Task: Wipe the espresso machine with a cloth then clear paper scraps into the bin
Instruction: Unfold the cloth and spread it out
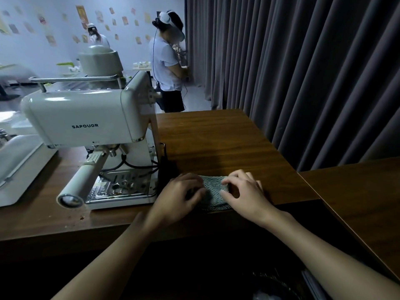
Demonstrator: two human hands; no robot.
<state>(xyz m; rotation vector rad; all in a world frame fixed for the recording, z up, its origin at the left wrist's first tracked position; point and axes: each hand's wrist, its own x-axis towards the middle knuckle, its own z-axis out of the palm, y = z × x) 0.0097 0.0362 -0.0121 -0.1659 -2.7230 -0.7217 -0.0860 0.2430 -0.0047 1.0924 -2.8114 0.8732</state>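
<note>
Dark wood grain runs across the desk (pixel 216 137), whose front edge lies just beyond the person's two bare forearms. Below that edge a dark round container (pixel 272 286) is too dim to make out. At the desk's front edge lies a folded grey-green cloth (pixel 214 190): the left hand (pixel 179 194) curls its fingers over the cloth's left end, and the right hand (pixel 244 191) pinches its right side with bent fingertips and thumb. Just left of the hands stands the cream espresso machine (pixel 82 118), its portafilter handle (pixel 82 180) pointing toward the viewer over a metal drip tray (pixel 121 185). Small brown crumbs (pixel 82 218) dot the desk in front of it. Farther back hangs a grey curtain (pixel 303 72), and a person in a headset (pixel 166 61) stands beside it.
</note>
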